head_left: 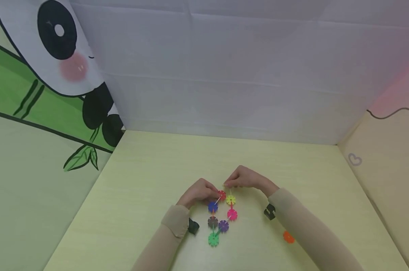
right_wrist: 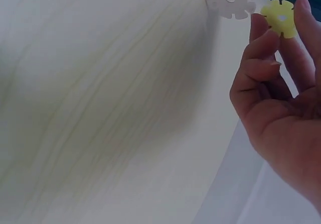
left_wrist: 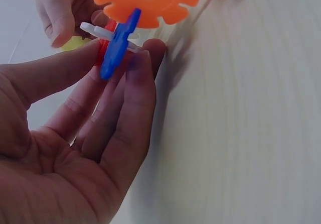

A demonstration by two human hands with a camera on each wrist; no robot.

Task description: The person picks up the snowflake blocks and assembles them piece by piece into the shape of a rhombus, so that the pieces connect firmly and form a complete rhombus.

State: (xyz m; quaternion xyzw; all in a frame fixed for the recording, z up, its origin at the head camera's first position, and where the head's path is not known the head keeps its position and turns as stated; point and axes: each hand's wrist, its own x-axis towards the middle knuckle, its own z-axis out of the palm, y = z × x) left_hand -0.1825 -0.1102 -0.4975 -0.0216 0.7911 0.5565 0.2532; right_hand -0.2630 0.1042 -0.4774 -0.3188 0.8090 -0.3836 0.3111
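A chain of notched, flower-shaped plastic discs, slotted together, lies in a loop between the two hands. My left hand (head_left: 200,190) pinches the red disc (head_left: 222,195) at one end. Close to those fingers in the left wrist view are a white disc (left_wrist: 95,30), a blue disc (left_wrist: 118,45) and an orange disc (left_wrist: 173,0). At the other end, my right hand (head_left: 246,177) pinches a yellow disc (right_wrist: 279,19) between thumb and fingers. A translucent whitish disc (right_wrist: 230,2) joins it to another yellow disc (head_left: 231,200). The fingertips are a short distance apart.
Nearer the body the loop runs through pink (head_left: 232,215), purple (head_left: 223,226), green (head_left: 213,239) and brown (head_left: 212,222) discs. A loose orange disc (head_left: 288,237) lies beside the right forearm. Walls stand behind and on both sides of the pale table (head_left: 164,158).
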